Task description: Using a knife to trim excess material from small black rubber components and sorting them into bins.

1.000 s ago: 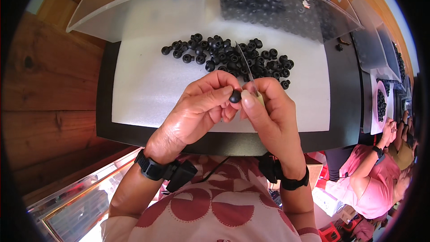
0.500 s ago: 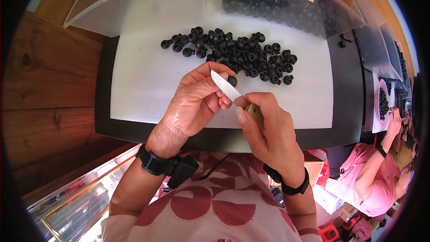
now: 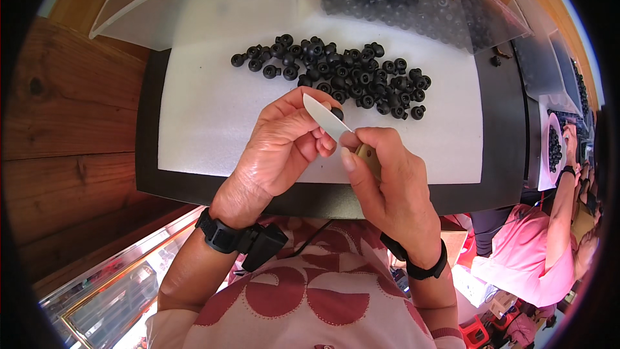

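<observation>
My left hand (image 3: 281, 139) pinches a small round black part (image 3: 337, 113) between thumb and fingers, over the white mat (image 3: 213, 123). My right hand (image 3: 391, 184) grips a knife (image 3: 325, 117) by its tan handle. Its blade points up and to the left and lies across the black part, hiding some of it; I cannot tell whether the edge touches. Just beyond my hands is a loose pile of similar black parts (image 3: 342, 74), each a ball with a holed face and a small stub.
A frosted bin (image 3: 413, 10) full of black parts stands at the back right, another translucent bin (image 3: 213, 10) at the back left. Wooden boards (image 3: 71, 116) flank the left. At the far right a co-worker in pink (image 3: 529, 255) reaches to a pink tray (image 3: 549, 161).
The knife blade has shifted slightly over the black part, covering it differently. My hands stay nearly in place. The co-worker's arm has reached farther forward.
</observation>
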A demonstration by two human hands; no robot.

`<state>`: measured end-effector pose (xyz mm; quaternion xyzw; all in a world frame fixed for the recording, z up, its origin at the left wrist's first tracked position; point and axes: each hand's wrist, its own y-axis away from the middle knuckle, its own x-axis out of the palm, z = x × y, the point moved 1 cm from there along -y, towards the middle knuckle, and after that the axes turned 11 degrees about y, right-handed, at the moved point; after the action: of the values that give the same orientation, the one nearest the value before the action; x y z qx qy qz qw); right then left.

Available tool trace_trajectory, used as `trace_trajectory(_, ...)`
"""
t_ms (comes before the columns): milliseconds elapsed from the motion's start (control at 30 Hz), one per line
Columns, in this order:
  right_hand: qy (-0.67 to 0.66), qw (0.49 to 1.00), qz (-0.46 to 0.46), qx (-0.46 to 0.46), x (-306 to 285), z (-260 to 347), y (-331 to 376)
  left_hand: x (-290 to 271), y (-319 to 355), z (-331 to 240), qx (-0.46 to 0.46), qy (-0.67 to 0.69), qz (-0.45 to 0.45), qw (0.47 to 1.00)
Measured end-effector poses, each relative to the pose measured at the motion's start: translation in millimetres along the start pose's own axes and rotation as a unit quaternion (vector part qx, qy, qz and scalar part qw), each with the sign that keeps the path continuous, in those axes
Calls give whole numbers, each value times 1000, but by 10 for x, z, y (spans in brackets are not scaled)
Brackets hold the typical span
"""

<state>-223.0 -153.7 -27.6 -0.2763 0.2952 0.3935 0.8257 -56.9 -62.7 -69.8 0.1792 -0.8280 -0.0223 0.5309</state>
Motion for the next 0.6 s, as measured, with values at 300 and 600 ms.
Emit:
trace_trajectory(300,-2,1000,-7,-9,2,-9,-31,-15,14,47,26,-4,14,1000)
trace_trajectory(600,-17,1000,-18,16,-16,-47,-80,85,9,77,27,-9,-20,999)
